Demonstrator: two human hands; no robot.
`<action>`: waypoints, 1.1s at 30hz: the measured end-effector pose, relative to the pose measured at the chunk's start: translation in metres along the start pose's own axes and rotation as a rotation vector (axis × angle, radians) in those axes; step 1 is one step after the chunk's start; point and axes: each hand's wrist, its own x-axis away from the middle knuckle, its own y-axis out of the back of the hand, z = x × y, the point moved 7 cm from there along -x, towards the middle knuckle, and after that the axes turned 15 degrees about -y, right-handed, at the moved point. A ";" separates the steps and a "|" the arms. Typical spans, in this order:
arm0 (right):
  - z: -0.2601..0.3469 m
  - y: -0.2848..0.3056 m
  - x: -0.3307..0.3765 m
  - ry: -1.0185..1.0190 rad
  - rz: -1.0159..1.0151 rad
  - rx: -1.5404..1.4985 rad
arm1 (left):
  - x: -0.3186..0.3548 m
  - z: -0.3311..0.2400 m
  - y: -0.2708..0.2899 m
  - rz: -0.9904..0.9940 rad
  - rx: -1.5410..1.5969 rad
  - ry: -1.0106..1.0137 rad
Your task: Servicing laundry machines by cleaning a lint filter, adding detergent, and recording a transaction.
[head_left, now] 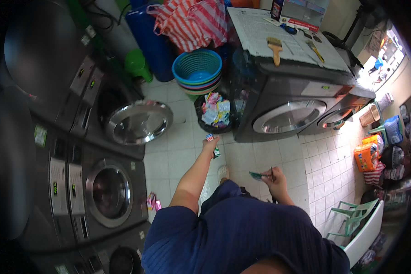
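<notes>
My left hand (210,144) reaches forward, closed on small colourful packets (209,137); one end shows white, red and blue, the other green. Just beyond it stands a black bin (199,114) full of crumpled wrappers (215,109). My right hand (276,181) is held nearer my body, on the right. Its fingers are closed on a flat dark-green piece (256,176), whose kind I cannot make out. A thin dark strip also shows at these fingers.
An open round washer door (140,122) juts out on the left. Pink wrappers (153,202) lie on the floor near the left machines. Stacked basins (197,68) stand behind the bin. Brushes (275,48) lie on the right machine. A green chair (351,217) stands at lower right.
</notes>
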 end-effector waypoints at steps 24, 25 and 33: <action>0.067 -0.047 -0.224 -0.128 0.146 -0.054 | -0.187 -0.162 -0.097 0.331 0.554 -0.154; 0.069 -0.044 -0.230 -0.124 0.129 -0.074 | -0.148 -0.171 -0.106 0.484 0.546 -0.188; 0.118 -0.030 -0.260 -0.292 0.437 -0.626 | 0.055 -0.280 -0.115 0.590 0.279 -0.688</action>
